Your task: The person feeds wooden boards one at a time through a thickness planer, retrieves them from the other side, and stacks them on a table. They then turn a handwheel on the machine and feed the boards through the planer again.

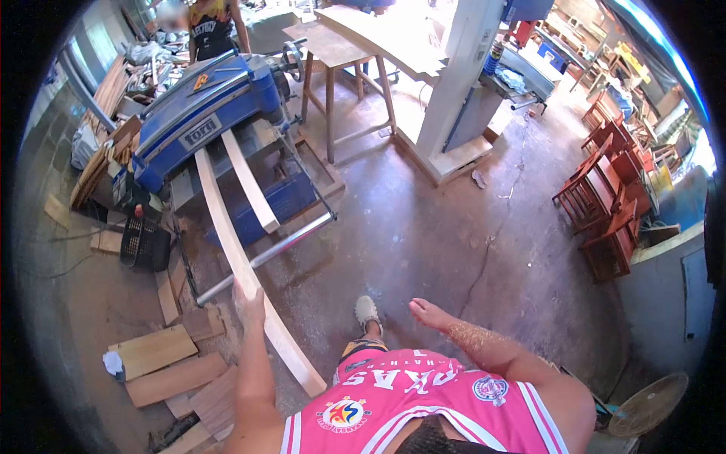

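A long pale board runs from under the blue planer machine toward my body. My left hand is closed round its edge, just past the metal roller bar. To its right, a shorter pale board also sticks out of the machine, and no hand touches it. My right hand is held out over the floor in front of me, away from both boards. Its fingers lie close together and I cannot make out anything in them.
Loose planks lie on the floor at the lower left, near a black basket. A person stands behind the machine. A wooden table and a post stand ahead; red-brown chairs are at right.
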Demonstrator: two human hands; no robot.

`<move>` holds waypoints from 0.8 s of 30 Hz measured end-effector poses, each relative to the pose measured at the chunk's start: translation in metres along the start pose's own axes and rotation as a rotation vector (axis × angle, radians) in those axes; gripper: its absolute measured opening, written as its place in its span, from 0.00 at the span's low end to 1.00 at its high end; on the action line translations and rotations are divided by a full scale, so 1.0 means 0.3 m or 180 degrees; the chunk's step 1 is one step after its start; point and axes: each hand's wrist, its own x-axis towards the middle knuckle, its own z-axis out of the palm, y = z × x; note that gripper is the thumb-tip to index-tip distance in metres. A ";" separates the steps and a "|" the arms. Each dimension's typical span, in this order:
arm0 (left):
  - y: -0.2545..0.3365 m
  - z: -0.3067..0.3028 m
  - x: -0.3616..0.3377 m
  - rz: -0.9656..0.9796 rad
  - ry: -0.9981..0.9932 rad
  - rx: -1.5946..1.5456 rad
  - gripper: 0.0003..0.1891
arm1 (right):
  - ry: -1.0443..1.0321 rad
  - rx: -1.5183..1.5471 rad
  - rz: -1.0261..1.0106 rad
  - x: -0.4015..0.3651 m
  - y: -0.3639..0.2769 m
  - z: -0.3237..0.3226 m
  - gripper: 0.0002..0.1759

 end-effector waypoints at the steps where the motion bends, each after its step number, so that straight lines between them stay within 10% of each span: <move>1: -0.005 -0.008 0.004 0.0029 -0.0027 0.0030 0.44 | 0.0069 -0.0344 -0.0121 0.048 0.018 -0.004 0.40; 12: 0.070 -0.024 0.099 -0.0146 -0.0183 0.0432 0.44 | 0.0247 -0.1597 -0.0556 0.527 -0.481 -0.487 0.43; 24: 0.046 0.113 0.096 -0.0540 0.0217 0.2102 0.38 | 0.2872 -0.3306 -0.1390 1.345 -1.247 -1.320 0.24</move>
